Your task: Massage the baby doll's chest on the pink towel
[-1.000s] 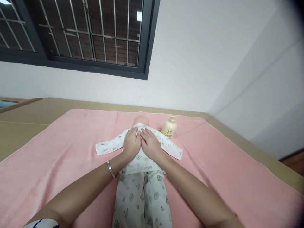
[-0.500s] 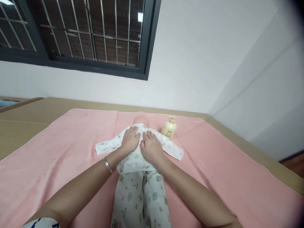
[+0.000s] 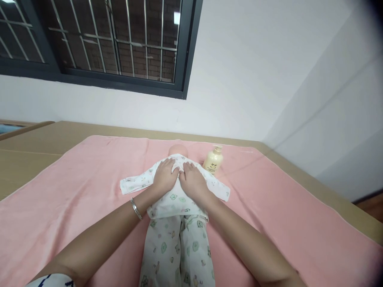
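Observation:
A baby doll lies stretched out in front of me, dressed in a white printed long-sleeved top (image 3: 176, 203) and matching printed trousers (image 3: 176, 251). Its bare round head (image 3: 178, 150) points away from me, and both sleeves are spread to the sides. On the left of the chest, my left hand (image 3: 165, 175) rests flat with fingers stretched out; a silver bangle circles that wrist. My right hand (image 3: 194, 180) lies flat on the right of the chest, its thumb close to the left thumb. Neither hand grasps anything.
A pale yellow pump bottle (image 3: 213, 160) stands by the doll's right-hand sleeve. Under everything spreads a pink blanket (image 3: 89, 191) on a wooden surface (image 3: 36, 159). Behind it are a white wall (image 3: 227, 79) and a barred window (image 3: 119, 44).
My right hand has shifted slightly up and outward on the doll's chest, showing more of the top's print. My left hand stays nearly in place.

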Tool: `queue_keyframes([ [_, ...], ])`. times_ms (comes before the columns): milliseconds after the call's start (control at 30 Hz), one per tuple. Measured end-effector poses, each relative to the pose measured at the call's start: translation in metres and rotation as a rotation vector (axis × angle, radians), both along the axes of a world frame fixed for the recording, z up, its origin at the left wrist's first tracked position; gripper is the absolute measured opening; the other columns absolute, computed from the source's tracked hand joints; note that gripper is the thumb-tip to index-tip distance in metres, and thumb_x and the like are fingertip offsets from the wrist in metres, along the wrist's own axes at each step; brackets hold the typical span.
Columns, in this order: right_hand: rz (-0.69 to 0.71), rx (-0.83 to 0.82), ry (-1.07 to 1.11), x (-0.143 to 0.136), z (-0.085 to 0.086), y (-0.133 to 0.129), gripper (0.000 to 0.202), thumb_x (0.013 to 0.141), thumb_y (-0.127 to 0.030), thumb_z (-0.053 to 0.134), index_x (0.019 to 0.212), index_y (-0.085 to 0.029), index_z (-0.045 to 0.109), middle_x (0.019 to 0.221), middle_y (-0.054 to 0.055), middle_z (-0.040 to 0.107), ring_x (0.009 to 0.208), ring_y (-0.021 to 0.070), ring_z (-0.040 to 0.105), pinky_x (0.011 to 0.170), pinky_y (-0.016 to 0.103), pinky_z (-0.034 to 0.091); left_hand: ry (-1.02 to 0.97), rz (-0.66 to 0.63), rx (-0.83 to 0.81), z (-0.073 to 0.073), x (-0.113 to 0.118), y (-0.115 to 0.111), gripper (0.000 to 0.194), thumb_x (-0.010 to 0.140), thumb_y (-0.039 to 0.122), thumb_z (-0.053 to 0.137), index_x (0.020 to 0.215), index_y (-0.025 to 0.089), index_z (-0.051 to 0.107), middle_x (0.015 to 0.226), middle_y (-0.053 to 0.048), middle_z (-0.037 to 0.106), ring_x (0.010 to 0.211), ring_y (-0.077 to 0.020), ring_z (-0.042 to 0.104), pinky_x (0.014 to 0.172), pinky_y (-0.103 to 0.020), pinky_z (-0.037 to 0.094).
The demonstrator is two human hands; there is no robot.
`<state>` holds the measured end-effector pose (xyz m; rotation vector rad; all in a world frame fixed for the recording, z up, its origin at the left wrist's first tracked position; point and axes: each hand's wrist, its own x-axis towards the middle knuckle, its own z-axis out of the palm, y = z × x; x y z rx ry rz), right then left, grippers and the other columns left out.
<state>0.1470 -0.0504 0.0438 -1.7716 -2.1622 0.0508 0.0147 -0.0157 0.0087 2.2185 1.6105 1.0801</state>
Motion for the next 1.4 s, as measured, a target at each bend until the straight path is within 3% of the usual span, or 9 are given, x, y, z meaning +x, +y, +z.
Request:
queue_keyframes([
  [100,0.024,-0.039,-0.043,-0.005,0.014,-0.016,0.040,0.097,-0.025,0.039,0.126,-0.010,0.061,0.130,0.018,0.062,0.125,0.0301,0.054,0.105,0.039,0.039,0.007,0.006,-0.006,-0.001,-0.003,0.005,0.047,0.099,0.033,0.035,0.133,0.009,0.056,0.143,-0.016,0.057,0.137,-0.0270,0.048,0.118,-0.046,0.033],
  [167,0.030,-0.070,-0.011,0.000,0.019,-0.013,0.036,0.099,-0.028,0.036,0.117,-0.014,0.064,0.120,0.015,0.068,0.114,0.0275,0.060,0.097,0.036,0.043,0.031,0.009,0.027,-0.002,-0.001,0.002,0.045,0.098,0.031,0.036,0.132,0.010,0.058,0.140,-0.016,0.058,0.136,-0.0278,0.049,0.118,-0.047,0.034],
  [400,0.077,-0.035,0.058,0.021,0.000,0.025,0.042,0.104,-0.031,0.030,0.132,-0.011,0.054,0.144,0.016,0.052,0.138,0.0257,0.041,0.113,0.040,0.027,0.033,-0.009,0.085,-0.003,0.005,-0.007,0.040,0.097,0.026,0.038,0.125,0.014,0.063,0.137,-0.012,0.062,0.135,-0.0280,0.050,0.117,-0.047,0.035],
  [533,0.011,0.027,-0.014,0.005,0.006,0.001,0.035,0.100,-0.025,0.035,0.119,-0.011,0.061,0.123,0.015,0.065,0.120,0.0272,0.055,0.101,0.036,0.037,0.028,0.012,0.010,0.002,0.000,0.000,0.044,0.097,0.031,0.040,0.130,0.009,0.059,0.140,-0.015,0.059,0.134,-0.0290,0.049,0.117,-0.046,0.034],
  [700,0.040,-0.051,0.009,0.001,0.024,-0.015,0.031,0.099,-0.026,0.036,0.108,-0.019,0.065,0.107,0.009,0.070,0.098,0.0232,0.063,0.080,0.030,0.042,0.035,0.018,0.021,0.000,-0.002,0.004,0.043,0.096,0.030,0.038,0.130,0.012,0.058,0.138,-0.014,0.060,0.133,-0.0278,0.050,0.116,-0.045,0.034],
  [900,0.054,-0.022,0.057,0.015,0.012,0.012,0.035,0.104,-0.029,0.032,0.119,-0.015,0.061,0.125,0.013,0.064,0.118,0.0232,0.056,0.098,0.033,0.037,0.103,0.072,0.077,-0.002,0.003,-0.004,0.041,0.096,0.031,0.039,0.128,0.013,0.058,0.135,-0.015,0.061,0.131,-0.0299,0.051,0.113,-0.047,0.035],
  [1100,0.024,0.024,0.013,0.011,0.004,0.014,0.037,0.103,-0.028,0.033,0.120,-0.012,0.061,0.132,0.016,0.061,0.128,0.0251,0.050,0.107,0.036,0.033,0.267,0.109,0.103,0.013,0.006,-0.017,0.034,0.095,0.029,0.039,0.102,0.011,0.067,0.102,-0.018,0.070,0.109,-0.0328,0.062,0.108,-0.051,0.036],
  [1267,-0.075,0.037,-0.035,0.003,0.009,0.002,0.042,0.103,-0.032,0.032,0.110,-0.009,0.067,0.126,0.019,0.063,0.124,0.0294,0.053,0.104,0.037,0.037,0.223,0.081,0.012,0.016,0.001,-0.006,0.039,0.094,0.034,0.040,0.107,0.010,0.067,0.116,-0.020,0.068,0.116,-0.0340,0.059,0.104,-0.048,0.040],
  [1400,-0.076,0.016,-0.060,-0.006,0.018,-0.015,0.039,0.101,-0.028,0.034,0.105,-0.010,0.069,0.115,0.019,0.067,0.117,0.0288,0.058,0.101,0.036,0.040,0.149,0.029,-0.010,0.016,-0.004,0.002,0.039,0.093,0.037,0.041,0.112,0.013,0.066,0.122,-0.017,0.067,0.117,-0.0315,0.059,0.103,-0.044,0.041],
])
